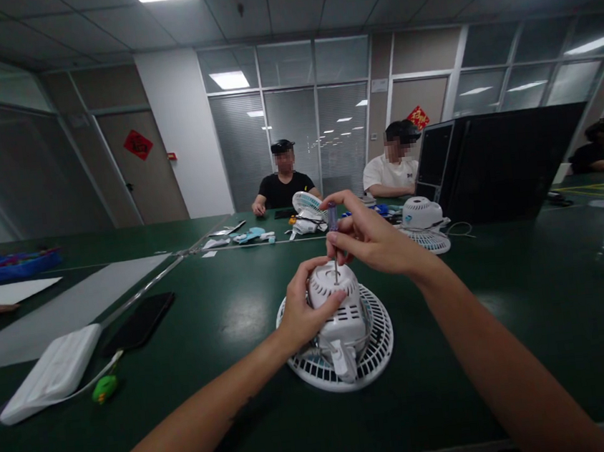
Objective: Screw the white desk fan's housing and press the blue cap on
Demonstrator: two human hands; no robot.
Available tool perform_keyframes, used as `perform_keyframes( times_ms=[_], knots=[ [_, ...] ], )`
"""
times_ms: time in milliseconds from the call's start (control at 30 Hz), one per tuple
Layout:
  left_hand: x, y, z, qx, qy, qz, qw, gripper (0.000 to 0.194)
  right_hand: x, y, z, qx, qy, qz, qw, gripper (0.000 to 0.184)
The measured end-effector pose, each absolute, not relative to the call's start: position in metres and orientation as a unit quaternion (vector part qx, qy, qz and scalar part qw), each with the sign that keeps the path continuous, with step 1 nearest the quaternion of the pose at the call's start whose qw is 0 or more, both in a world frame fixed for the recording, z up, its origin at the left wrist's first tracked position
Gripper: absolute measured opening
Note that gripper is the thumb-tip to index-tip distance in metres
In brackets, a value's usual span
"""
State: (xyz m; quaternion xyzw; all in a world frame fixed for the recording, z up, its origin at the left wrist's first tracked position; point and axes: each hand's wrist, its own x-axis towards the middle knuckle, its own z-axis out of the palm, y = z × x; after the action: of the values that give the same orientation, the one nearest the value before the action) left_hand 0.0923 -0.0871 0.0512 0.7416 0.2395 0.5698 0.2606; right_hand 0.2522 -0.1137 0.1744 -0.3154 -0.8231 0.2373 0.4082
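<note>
Apparently unfinished, the right hand (364, 237) pinches a screwdriver (332, 217) upright against the fan motor housing (346, 315) (still attached, turning progress unclear), which the left hand (301, 311) clasps.

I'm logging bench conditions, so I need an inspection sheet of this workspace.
Surface: dark green table.
Job's things: white fan lying grille-down; screwdriver upright, tip at the fan's upturned back.
Clutter: black phone, white slab-like device, green trinket.
Hands: left hand grips the fan; right hand holds the screwdriver's handle.
Cables: white cord near the trinket.
Surroundings: seated people opposite; large black case at right.
</note>
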Motion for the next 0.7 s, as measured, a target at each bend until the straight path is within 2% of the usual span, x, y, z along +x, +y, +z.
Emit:
perform_keyframes(
  times_ms=[200, 433, 700],
  knots=[
    [0.093, -0.086, 0.050, 0.748, 0.228, 0.570, 0.250, 0.047, 0.253, -0.113, 0.175, -0.315, -0.820, 0.247, 0.410, 0.034],
    [0.093, -0.093, 0.060, 0.772, 0.185, 0.589, 0.150, 0.013, 0.253, -0.111, 0.175, -0.319, -0.815, 0.255, 0.412, 0.034],
    [0.092, -0.091, 0.058, 0.775, 0.178, 0.593, 0.131, 0.008, 0.256, -0.111, 0.176, -0.309, -0.806, 0.247, 0.440, 0.035]
  ],
)
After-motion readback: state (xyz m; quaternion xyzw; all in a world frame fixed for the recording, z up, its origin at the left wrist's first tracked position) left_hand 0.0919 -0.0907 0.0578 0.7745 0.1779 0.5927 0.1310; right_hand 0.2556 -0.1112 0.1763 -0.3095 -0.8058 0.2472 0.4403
